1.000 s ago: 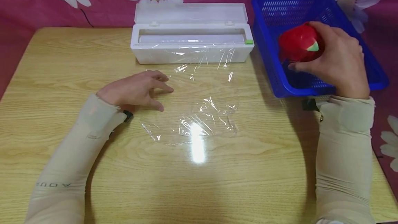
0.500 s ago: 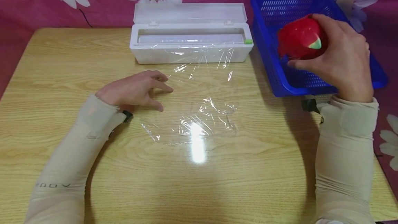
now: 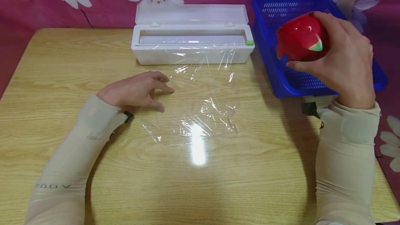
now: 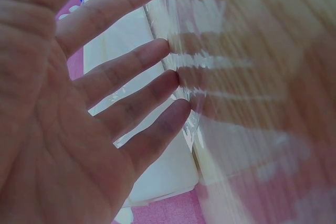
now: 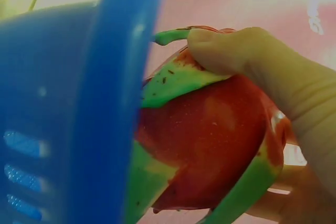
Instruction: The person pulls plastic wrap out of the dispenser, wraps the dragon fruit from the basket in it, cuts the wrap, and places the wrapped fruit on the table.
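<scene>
The right hand (image 3: pixel 339 58) curls its fingers round a glossy red plastic dragon fruit with green tips (image 3: pixel 299 37), holding it above the blue perforated plastic basket (image 3: pixel 281 75) at the desk's far right corner. The left hand (image 3: pixel 134 91) rests on the wooden desk (image 3: pixel 62 61), fingers spread and relaxed (fingertips at the sheet's edge), beside a crinkled clear cling-film sheet (image 3: pixel 200 114) before the white open-lidded film dispenser box (image 3: pixel 190 49) at the far edge.

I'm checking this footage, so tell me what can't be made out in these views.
- Red fruit: its far side is covered by the right hand in the head view.
- Blue basket: its floor under the fruit is hidden.
- Cling film: blurred in the left wrist view.
</scene>
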The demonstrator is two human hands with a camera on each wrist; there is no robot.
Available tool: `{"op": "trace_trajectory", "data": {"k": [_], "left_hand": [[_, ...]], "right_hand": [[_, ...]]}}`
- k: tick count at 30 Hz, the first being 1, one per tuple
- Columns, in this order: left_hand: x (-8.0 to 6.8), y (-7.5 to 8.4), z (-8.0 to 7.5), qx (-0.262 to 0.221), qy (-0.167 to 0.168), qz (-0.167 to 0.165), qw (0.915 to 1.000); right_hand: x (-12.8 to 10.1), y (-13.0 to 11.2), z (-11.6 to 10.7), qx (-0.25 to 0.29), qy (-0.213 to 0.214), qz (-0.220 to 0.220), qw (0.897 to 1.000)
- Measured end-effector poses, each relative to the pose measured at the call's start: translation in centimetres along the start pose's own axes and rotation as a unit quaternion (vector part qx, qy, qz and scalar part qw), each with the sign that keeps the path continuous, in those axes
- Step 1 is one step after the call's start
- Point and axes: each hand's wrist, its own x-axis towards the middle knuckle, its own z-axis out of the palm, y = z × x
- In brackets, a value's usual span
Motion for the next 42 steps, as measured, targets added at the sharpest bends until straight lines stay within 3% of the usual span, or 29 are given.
{"op": "trace_trajectory", "data": {"k": [13, 35, 42], "left_hand": [[0.0, -0.1, 0.3, 0.005, -0.008, -0.005, 0.9999], [0.0, 0.0, 0.1, 0.003, -0.001, 0.007, 1.0], [0.1, -0.1, 0.0, 0.001, 0.005, 0.014, 0.9999]], "right_hand": [[-1.0, -2.1, 0.2, 0.046, 0.098, -0.074, 0.991], [-2.3, -5.6, 0.8, 0.065, 0.108, -0.134, 0.983], [-2.2, -6.4, 1.2, 0.043, 0.102, -0.184, 0.977]]}}
